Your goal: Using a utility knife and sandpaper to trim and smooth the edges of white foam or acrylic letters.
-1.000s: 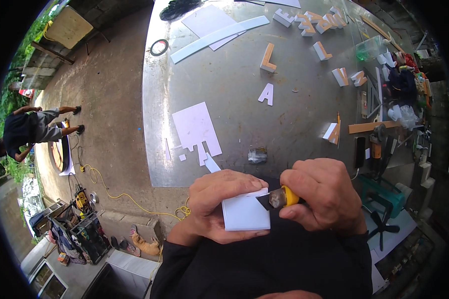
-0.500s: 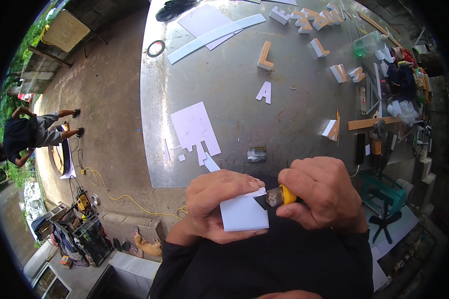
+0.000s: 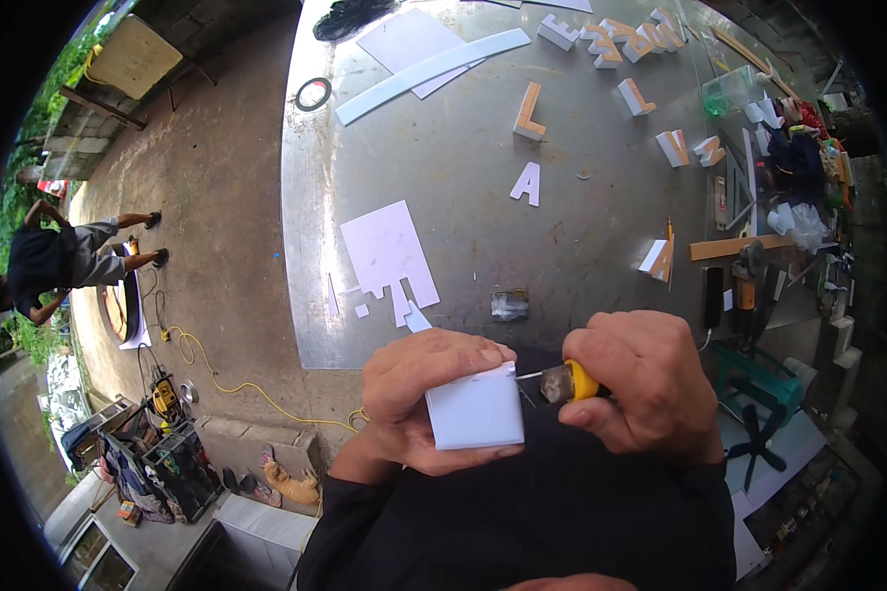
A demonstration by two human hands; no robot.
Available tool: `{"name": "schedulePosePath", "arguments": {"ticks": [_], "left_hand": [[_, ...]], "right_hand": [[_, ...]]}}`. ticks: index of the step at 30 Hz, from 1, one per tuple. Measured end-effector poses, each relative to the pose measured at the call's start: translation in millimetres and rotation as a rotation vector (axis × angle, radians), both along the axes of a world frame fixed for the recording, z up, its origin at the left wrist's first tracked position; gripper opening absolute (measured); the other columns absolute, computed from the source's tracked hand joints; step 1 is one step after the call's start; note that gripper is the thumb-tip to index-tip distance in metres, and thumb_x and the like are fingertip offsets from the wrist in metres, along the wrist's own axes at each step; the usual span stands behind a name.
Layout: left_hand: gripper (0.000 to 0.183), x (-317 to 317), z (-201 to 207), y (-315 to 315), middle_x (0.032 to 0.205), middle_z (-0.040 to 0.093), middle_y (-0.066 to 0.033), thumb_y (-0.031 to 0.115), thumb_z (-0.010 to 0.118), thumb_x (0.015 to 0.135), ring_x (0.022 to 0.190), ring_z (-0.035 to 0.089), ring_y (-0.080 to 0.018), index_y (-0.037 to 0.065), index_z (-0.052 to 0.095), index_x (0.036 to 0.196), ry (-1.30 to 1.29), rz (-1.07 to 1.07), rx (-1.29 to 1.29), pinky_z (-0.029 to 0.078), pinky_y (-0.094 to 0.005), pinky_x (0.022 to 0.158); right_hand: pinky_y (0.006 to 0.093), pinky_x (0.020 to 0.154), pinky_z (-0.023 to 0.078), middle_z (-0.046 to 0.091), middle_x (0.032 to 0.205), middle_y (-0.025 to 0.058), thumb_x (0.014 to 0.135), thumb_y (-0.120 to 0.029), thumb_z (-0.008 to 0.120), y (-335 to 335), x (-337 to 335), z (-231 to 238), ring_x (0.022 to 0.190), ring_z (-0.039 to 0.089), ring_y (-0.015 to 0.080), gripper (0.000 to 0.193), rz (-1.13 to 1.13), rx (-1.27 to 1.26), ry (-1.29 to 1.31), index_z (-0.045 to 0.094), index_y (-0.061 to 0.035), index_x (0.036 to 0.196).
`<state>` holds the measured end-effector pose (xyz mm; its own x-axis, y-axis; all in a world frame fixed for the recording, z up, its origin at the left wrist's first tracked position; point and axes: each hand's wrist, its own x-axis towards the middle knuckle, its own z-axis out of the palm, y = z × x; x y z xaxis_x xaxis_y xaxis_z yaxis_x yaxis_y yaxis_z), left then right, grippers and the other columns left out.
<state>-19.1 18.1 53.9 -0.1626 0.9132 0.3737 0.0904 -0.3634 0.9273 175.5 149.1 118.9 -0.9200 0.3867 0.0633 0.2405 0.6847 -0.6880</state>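
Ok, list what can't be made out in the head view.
Head view, white piece: left side hidden by the left hand.
Head view, yellow tool: handle mostly hidden by the right hand.
Head view, black bundle: cut off by the upper edge.

Grey metal table (image 3: 463, 212) with block letters (image 3: 529, 106), white sheet (image 3: 391, 246), long strip (image 3: 434, 76)

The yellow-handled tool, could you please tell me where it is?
In the head view, right of centre, the yellow-handled tool is in the right hand, beside the white piece in the left hand.
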Motion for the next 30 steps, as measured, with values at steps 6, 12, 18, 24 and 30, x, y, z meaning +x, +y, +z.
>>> {"name": "schedulePosePath", "arguments": {"ticks": [6, 12, 18, 24, 30], "left_hand": [[0.060, 3, 2, 2, 0.092, 0.070, -0.0170, 0.022, 0.091, 0.061, 0.085, 0.072, -0.0309, -0.003, 0.063, 0.108, 0.012, -0.007, 0.041, 0.058, -0.0375, 0.075], [0.060, 1, 4, 2, 0.092, 0.070, -0.0162, 0.023, 0.090, 0.061, 0.085, 0.072, -0.0303, -0.003, 0.063, 0.107, 0.045, -0.010, 0.035, 0.058, -0.0367, 0.075], [0.060, -1, 1, -3, 0.091, 0.070, -0.0166, 0.023, 0.091, 0.060, 0.084, 0.072, -0.0303, -0.003, 0.063, 0.107, 0.029, 0.006, 0.014, 0.058, -0.0369, 0.075], [0.062, -1, -11, -3, 0.095, 0.070, -0.0192, 0.020, 0.090, 0.061, 0.088, 0.071, -0.0274, -0.003, 0.062, 0.111, -0.231, -0.009, -0.038, 0.056, -0.0340, 0.076], [0.062, 7, -13, -5, 0.100, 0.070, -0.0161, 0.018, 0.090, 0.061, 0.090, 0.070, -0.0214, -0.003, 0.061, 0.112, -0.512, -0.085, -0.172, 0.054, -0.0310, 0.077]], "right_hand": [[0.0361, 0.053, 0.043, 0.049, 0.069, 0.0063, 0.091, -0.050, 0.057, -4, -7, -2, 0.057, 0.055, 0.0241, 0.043, 0.024, 0.027, 0.019, 0.055, -0.0082, 0.086], [0.0393, 0.053, 0.042, 0.053, 0.068, 0.0100, 0.090, -0.053, 0.058, -3, -7, -5, 0.058, 0.057, 0.0295, 0.051, 0.020, -0.028, 0.010, 0.058, -0.0024, 0.087], [0.0393, 0.055, 0.045, 0.054, 0.070, 0.0089, 0.092, -0.044, 0.060, 0, -9, -21, 0.061, 0.058, 0.0302, 0.039, -0.127, 0.038, -0.038, 0.056, -0.0060, 0.086], [0.0353, 0.052, 0.042, 0.054, 0.066, 0.0094, 0.094, -0.036, 0.062, 8, 0, -33, 0.057, 0.056, 0.0274, 0.035, -0.287, -0.252, 0.026, 0.056, -0.0019, 0.092], [0.0237, 0.055, 0.038, 0.055, 0.067, 0.0003, 0.085, -0.018, 0.075, 0, -17, -22, 0.061, 0.049, 0.0065, 0.028, -0.239, -0.743, 0.227, 0.063, 0.0002, 0.103]]}}
